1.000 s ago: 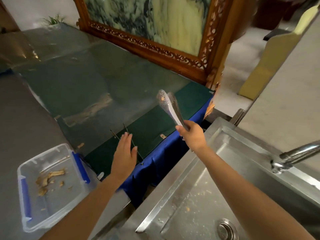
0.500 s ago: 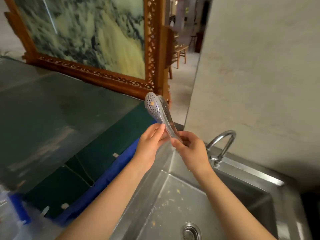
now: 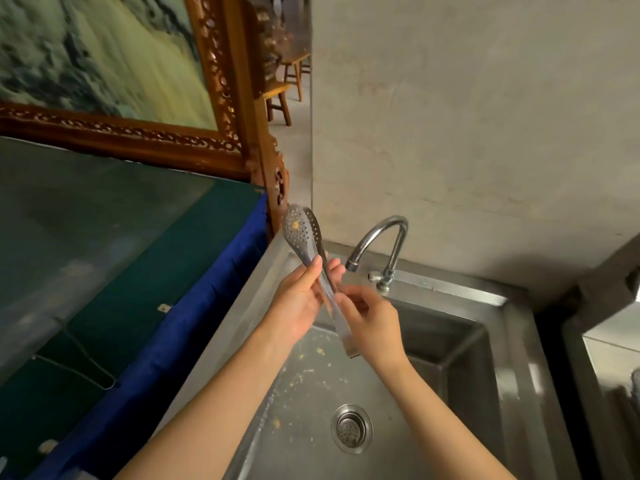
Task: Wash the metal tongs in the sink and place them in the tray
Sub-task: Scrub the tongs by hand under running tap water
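Note:
The metal tongs [image 3: 302,232] have perforated spoon heads with a yellow food speck on them, and they point up and away over the steel sink [image 3: 460,362]. My left hand [image 3: 299,303] wraps the tongs' arms just below the heads. My right hand [image 3: 372,323] pinches the arms lower down, near the hinged end, which sticks out below the fingers. Both hands hover above the sink's left half. The curved tap [image 3: 379,242] stands just right of the tongs, with no water running. The tray is out of view.
Food crumbs dot the sink floor around the drain strainer [image 3: 351,428]. A glass-topped green table with a blue skirt [image 3: 180,341] borders the sink on the left, backed by a carved wooden frame [image 3: 239,109]. A concrete wall [image 3: 485,116] rises behind the tap. Another steel unit [image 3: 609,341] sits at right.
My view swung right from the table and tray to the sink. My left hand rose from the table and took hold of the tongs; both hands carried them over the basin toward the tap.

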### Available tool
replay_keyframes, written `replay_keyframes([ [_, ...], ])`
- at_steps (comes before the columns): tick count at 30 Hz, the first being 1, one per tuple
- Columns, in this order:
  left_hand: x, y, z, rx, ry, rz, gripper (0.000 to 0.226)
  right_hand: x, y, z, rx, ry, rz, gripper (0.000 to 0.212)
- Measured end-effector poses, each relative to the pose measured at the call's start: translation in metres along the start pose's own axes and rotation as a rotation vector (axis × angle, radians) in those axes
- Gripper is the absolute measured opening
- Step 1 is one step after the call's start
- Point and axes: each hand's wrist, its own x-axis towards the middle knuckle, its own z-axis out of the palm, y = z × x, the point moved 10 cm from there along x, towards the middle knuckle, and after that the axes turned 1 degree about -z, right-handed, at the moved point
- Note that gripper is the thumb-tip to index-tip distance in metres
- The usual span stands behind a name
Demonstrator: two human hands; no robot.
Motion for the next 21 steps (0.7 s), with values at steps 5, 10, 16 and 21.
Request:
replay_keyframes([
  [5, 0.016, -0.027, -0.038, 0.021, 0.158, -0.02, 0.012, 0.01, 0.062, -0.019, -0.245, 0.076, 0.016, 0.018],
  [10, 0.024, -0.059, -0.091, 0.071, 0.312, -0.033, 0.009, 0.048, 0.139, -0.009, -0.537, -0.056, 0.102, 0.024],
  [16, 0.052, -0.094, -0.131, 0.199, 0.321, -0.065, 0.01, 0.104, 0.188, 0.014, -0.835, -0.195, 0.016, 0.058],
  [21, 0.068, -0.133, -0.144, 0.334, 0.302, -0.099, 0.009, 0.135, 0.211, 0.034, -0.851, -0.24, -0.041, 0.053],
])
